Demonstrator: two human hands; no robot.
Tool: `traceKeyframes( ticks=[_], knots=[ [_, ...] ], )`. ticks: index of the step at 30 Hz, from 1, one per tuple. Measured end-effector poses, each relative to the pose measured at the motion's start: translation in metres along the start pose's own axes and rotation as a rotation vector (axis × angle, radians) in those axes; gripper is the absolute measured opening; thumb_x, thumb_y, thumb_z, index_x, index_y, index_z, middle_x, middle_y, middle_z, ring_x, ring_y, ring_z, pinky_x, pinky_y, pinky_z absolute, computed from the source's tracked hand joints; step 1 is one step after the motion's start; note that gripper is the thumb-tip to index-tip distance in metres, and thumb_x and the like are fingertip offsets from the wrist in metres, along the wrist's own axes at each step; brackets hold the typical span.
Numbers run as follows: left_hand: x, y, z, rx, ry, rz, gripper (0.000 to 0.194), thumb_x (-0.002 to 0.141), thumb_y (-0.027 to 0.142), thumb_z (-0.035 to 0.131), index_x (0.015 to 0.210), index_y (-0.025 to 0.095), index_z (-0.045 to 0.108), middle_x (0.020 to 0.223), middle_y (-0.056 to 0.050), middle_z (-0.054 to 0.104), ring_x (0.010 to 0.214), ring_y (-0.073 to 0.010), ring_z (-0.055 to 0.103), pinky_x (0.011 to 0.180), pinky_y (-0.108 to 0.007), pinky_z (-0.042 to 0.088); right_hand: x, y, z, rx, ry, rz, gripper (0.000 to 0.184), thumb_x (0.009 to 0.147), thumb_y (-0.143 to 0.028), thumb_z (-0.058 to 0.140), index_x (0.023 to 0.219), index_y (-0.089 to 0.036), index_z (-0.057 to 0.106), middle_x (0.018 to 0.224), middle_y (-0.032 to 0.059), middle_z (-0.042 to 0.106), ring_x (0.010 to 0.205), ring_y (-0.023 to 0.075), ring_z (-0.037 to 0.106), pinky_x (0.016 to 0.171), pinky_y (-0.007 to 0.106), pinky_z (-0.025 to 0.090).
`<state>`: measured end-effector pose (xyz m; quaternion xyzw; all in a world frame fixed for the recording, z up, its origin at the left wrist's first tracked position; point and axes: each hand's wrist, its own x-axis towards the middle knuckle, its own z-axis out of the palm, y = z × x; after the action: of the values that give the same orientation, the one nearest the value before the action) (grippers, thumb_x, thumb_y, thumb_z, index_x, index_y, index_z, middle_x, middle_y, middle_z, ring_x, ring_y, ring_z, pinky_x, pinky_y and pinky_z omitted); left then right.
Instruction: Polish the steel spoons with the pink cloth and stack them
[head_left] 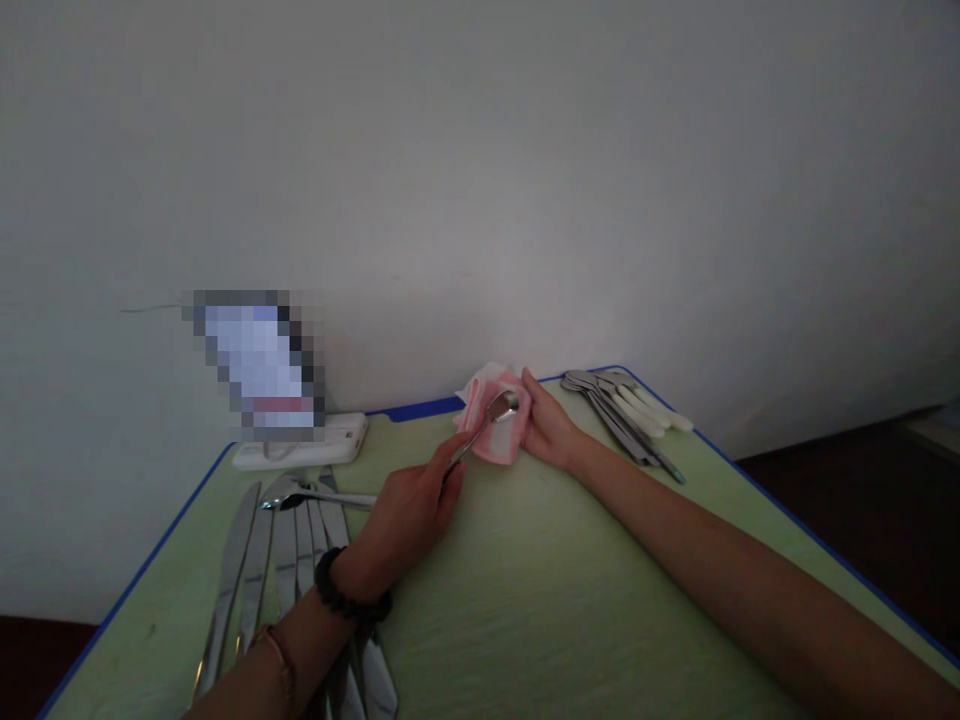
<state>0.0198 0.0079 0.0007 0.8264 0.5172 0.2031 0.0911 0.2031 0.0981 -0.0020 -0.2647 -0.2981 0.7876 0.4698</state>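
My left hand (411, 510) is closed around the handle of a metal spoon (504, 405), whose bowl points away and to the right. Behind the bowl, my right hand (551, 425) holds a pink and white cloth (491, 440), which is folded and bunched; most of those fingers are hidden behind it. The spoon's bowl lies against or just in front of the cloth; I cannot tell if they touch. Beneath and beside my left forearm lie several metal knives (244, 560), with another spoon (281, 492) at their far end, partly covered by my arm.
At the table's far right, several spoons (600, 400) lie stacked beside some white-handled cutlery (645, 408). A blurred-out phone-like screen (255, 360) stands over a white power bank (345, 440) at the back left. The green table (510, 620) has a blue edge and meets a grey wall.
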Motion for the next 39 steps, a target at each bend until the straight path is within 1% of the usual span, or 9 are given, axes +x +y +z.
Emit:
traceKeyframes(
  ticks=[5, 9, 13, 17, 25, 29, 33, 35, 39],
  knots=[
    [0.000, -0.002, 0.000, -0.083, 0.088, -0.039, 0.036, 0.094, 0.032, 0.035, 0.122, 0.020, 0.054, 0.066, -0.002, 0.067, 0.053, -0.0163, 0.061, 0.054, -0.023, 0.040, -0.001, -0.003, -0.001, 0.066, -0.021, -0.031, 0.060, 0.092, -0.055, 0.018, 0.107, -0.014, 0.061, 0.102, 0.0101, 0.071, 0.096, 0.0231, 0.065, 0.095, 0.042, 0.044],
    [0.004, -0.003, -0.001, -0.278, 0.188, -0.174, 0.031, 0.091, 0.037, 0.042, 0.110, 0.020, 0.060, 0.066, 0.001, 0.064, 0.053, -0.0133, 0.056, 0.053, -0.021, 0.038, -0.003, -0.005, -0.002, 0.075, -0.021, -0.076, 0.067, 0.089, -0.060, 0.016, 0.106, -0.015, 0.062, 0.098, 0.0102, 0.072, 0.097, 0.0249, 0.065, 0.094, 0.045, 0.044],
    [0.007, -0.004, -0.002, -0.455, 0.208, -0.296, 0.033, 0.087, 0.042, 0.045, 0.102, 0.017, 0.061, 0.054, 0.006, 0.048, 0.046, -0.0110, 0.044, 0.046, -0.020, 0.032, -0.007, -0.004, 0.002, 0.036, -0.016, -0.048, 0.057, 0.092, -0.054, 0.022, 0.102, -0.015, 0.063, 0.091, 0.0081, 0.073, 0.092, 0.0229, 0.066, 0.093, 0.042, 0.045],
    [0.007, -0.006, -0.001, -0.555, 0.179, -0.329, 0.035, 0.086, 0.045, 0.045, 0.102, 0.017, 0.060, 0.053, 0.007, 0.045, 0.047, -0.0109, 0.042, 0.046, -0.020, 0.031, -0.008, -0.002, 0.006, -0.025, -0.031, 0.014, 0.048, 0.093, -0.045, 0.028, 0.106, -0.015, 0.062, 0.089, 0.0064, 0.074, 0.088, 0.0212, 0.067, 0.092, 0.041, 0.046],
    [0.006, -0.004, -0.001, -0.620, 0.186, -0.360, 0.035, 0.085, 0.048, 0.045, 0.096, 0.017, 0.057, 0.053, 0.007, 0.045, 0.044, -0.0105, 0.039, 0.044, -0.020, 0.029, -0.008, -0.002, 0.006, -0.020, -0.023, 0.037, 0.045, 0.093, -0.044, 0.031, 0.106, -0.014, 0.062, 0.089, 0.0064, 0.073, 0.088, 0.0212, 0.068, 0.093, 0.041, 0.046],
    [0.007, -0.003, -0.001, -0.625, 0.223, -0.387, 0.032, 0.084, 0.048, 0.047, 0.091, 0.018, 0.056, 0.053, 0.007, 0.046, 0.042, -0.0101, 0.039, 0.045, -0.021, 0.030, -0.005, -0.004, 0.000, 0.046, 0.019, -0.064, 0.045, 0.092, -0.046, 0.031, 0.101, -0.016, 0.063, 0.091, 0.0065, 0.073, 0.093, 0.0226, 0.066, 0.094, 0.042, 0.045],
    [0.007, -0.003, -0.004, -0.583, 0.264, -0.387, 0.028, 0.084, 0.045, 0.049, 0.092, 0.019, 0.056, 0.053, 0.007, 0.047, 0.042, -0.0098, 0.039, 0.044, -0.020, 0.030, -0.001, -0.004, -0.004, 0.093, 0.041, -0.149, 0.047, 0.090, -0.050, 0.032, 0.102, -0.017, 0.062, 0.094, 0.0069, 0.073, 0.097, 0.0239, 0.065, 0.094, 0.044, 0.045],
    [0.007, -0.003, -0.004, -0.561, 0.260, -0.379, 0.027, 0.084, 0.044, 0.048, 0.092, 0.019, 0.056, 0.054, 0.007, 0.048, 0.043, -0.0099, 0.040, 0.044, -0.020, 0.029, -0.002, -0.002, -0.001, 0.072, 0.039, -0.130, 0.045, 0.091, -0.048, 0.032, 0.102, -0.016, 0.063, 0.095, 0.0071, 0.073, 0.096, 0.0229, 0.065, 0.095, 0.042, 0.045],
    [0.006, -0.005, -0.002, -0.545, 0.240, -0.361, 0.026, 0.086, 0.044, 0.048, 0.093, 0.020, 0.056, 0.056, 0.006, 0.051, 0.045, -0.0099, 0.042, 0.044, -0.019, 0.030, -0.006, 0.000, 0.006, -0.004, 0.021, -0.034, 0.042, 0.093, -0.043, 0.033, 0.102, -0.015, 0.063, 0.092, 0.0069, 0.073, 0.093, 0.0211, 0.066, 0.094, 0.039, 0.046]
  ],
)
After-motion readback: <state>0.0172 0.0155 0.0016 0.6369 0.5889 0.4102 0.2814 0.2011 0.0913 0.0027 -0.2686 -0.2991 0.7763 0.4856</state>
